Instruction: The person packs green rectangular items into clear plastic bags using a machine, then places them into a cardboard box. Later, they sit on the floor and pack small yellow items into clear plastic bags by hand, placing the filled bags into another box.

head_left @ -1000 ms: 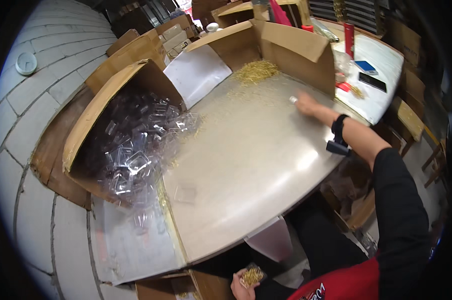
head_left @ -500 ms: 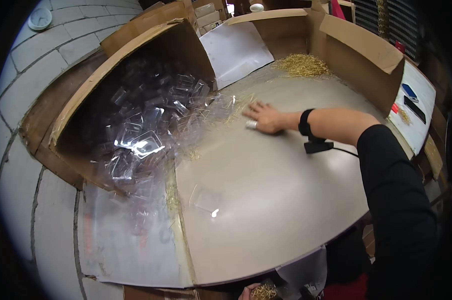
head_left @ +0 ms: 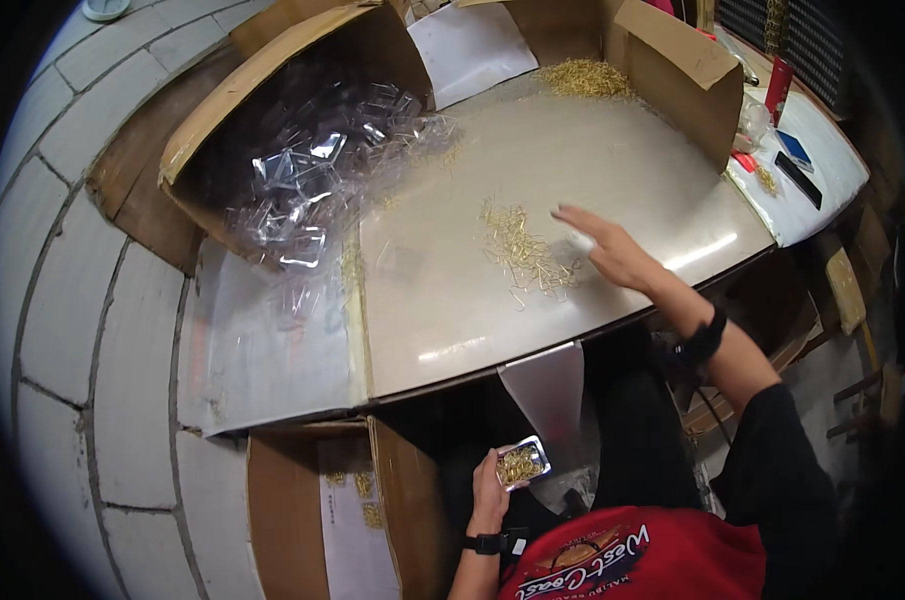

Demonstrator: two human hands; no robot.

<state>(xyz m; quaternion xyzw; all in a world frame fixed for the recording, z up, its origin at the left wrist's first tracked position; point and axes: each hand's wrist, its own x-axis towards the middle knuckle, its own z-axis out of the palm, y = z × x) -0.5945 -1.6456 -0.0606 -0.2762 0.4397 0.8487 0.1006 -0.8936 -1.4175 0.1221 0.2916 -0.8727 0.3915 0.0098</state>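
My left hand [head_left: 488, 492], low in front of my body, grips a small clear plastic box [head_left: 544, 458] filled with thin gold-coloured metal pieces [head_left: 518, 465]. My right hand [head_left: 618, 255] is over the table's near right part, fingers stretched out, with a white wrap around one finger. Just left of its fingertips lies a loose scatter of bent gold wire pieces [head_left: 518, 245], hook-like in shape. A larger heap of gold pieces [head_left: 585, 78] sits at the table's far end. On the left, many empty clear plastic boxes [head_left: 318, 175] spill out of a tipped cardboard box [head_left: 208, 125].
Cardboard walls [head_left: 668, 95] border the table [head_left: 433, 310] at the back and right. A white side surface [head_left: 823, 215] holds a blue box [head_left: 795, 150] and a black flat object [head_left: 799, 180]. Below the table's left edge, an open carton [head_left: 388, 500] contains several bags of gold pieces [head_left: 363, 485].
My right hand has come back from the far left of the tabletop toward me, and a scatter of gold pieces now lies beside it. The view has shifted, showing more of my left hand and its box.
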